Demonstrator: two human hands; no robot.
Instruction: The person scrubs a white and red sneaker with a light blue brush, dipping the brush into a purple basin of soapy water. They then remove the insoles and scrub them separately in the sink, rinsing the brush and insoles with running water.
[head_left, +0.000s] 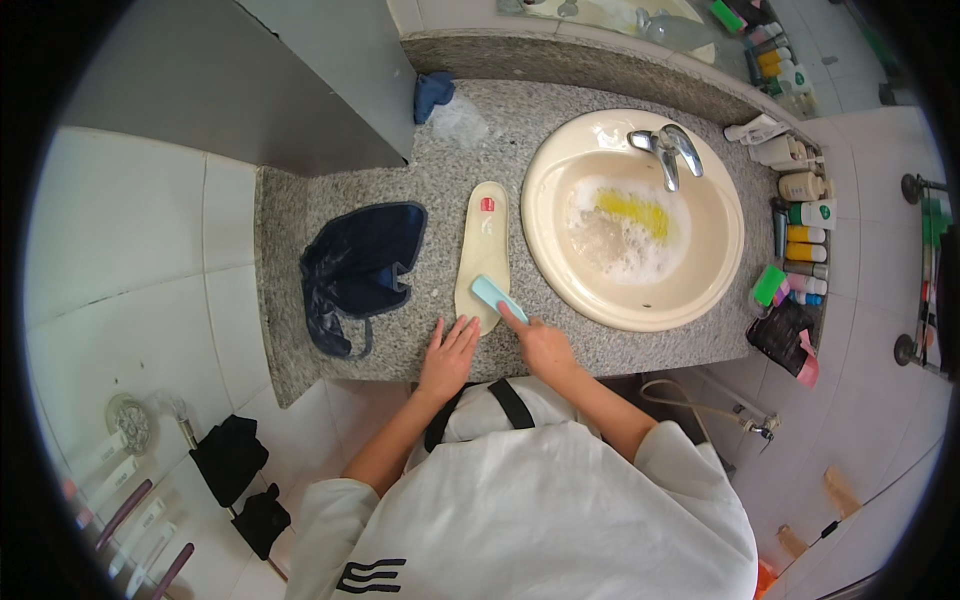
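Observation:
A cream shoe insole (486, 236) with a small red mark lies lengthwise on the granite counter, left of the washbasin. My right hand (546, 346) grips a light blue brush (491, 291) by its handle, index finger stretched along it; the brush head rests on the lower half of the insole, its bristles hidden beneath. My left hand (452, 354) lies flat with its fingertips at the insole's lower left edge. Soapy water fills the bottom of the cream basin (541, 247), and a yellow object (634, 212) sits among the suds.
A dark blue cloth item (364, 277) with a strap lies left of the insole. A blue cloth (433, 96) and white foam (459, 124) are at the back corner. The chrome faucet (667, 154) stands over the basin; bottles and tubes (806, 234) line the right side.

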